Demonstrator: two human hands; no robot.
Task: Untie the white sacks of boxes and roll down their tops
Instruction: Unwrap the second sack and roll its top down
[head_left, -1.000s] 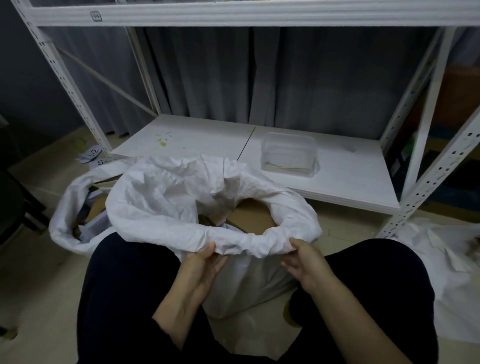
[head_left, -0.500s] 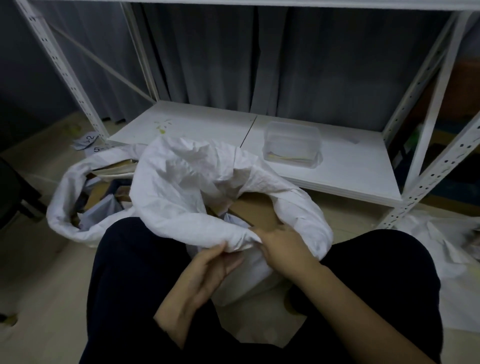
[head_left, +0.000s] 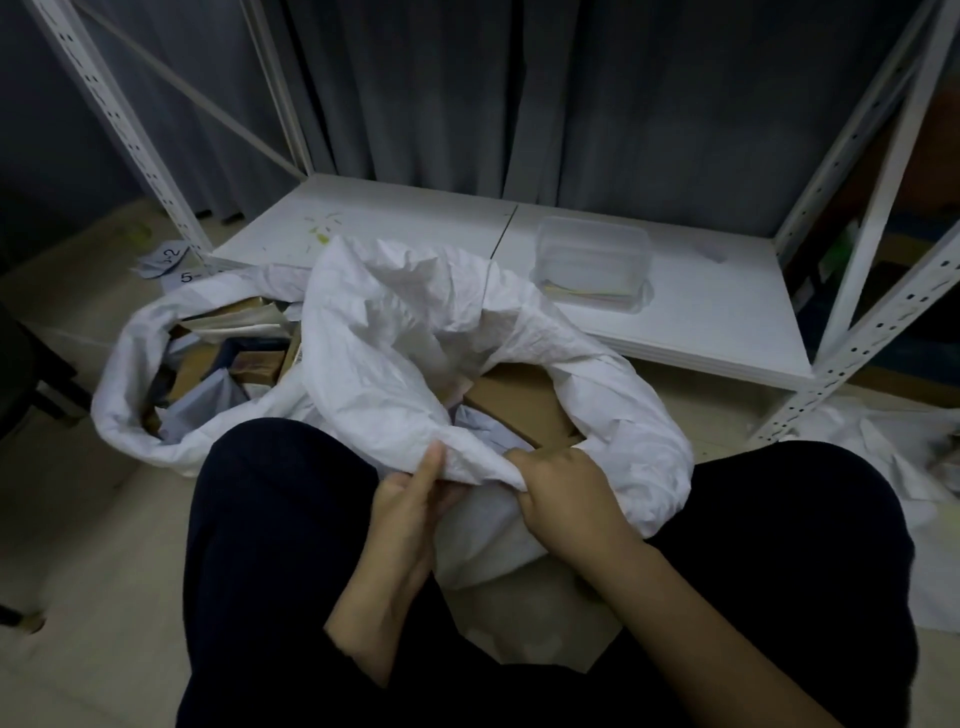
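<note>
A white sack (head_left: 379, 353) stands open between my knees, its top a thick rolled rim, with a brown cardboard box (head_left: 519, 400) showing inside. My left hand (head_left: 415, 499) pinches the near rim from below, thumb on top of the fabric. My right hand (head_left: 566, 488) grips the same rim just to the right, fingers curled over the edge into the sack. A second white sack (head_left: 124, 384) lies to the left with its top rolled down, holding several boxes and packets.
A white metal rack (head_left: 852, 332) stands behind the sacks, its low shelf (head_left: 415, 223) carrying a clear plastic tub (head_left: 592, 260). Dark curtains hang at the back. Crumpled white sacking (head_left: 883, 447) lies on the floor at right. Numbered paper tags (head_left: 171, 260) lie by the left upright.
My right hand has moved left along the near rim, close to my left hand, and curled over the edge. The rim between them has bunched up, and the sack's far left side has risen.
</note>
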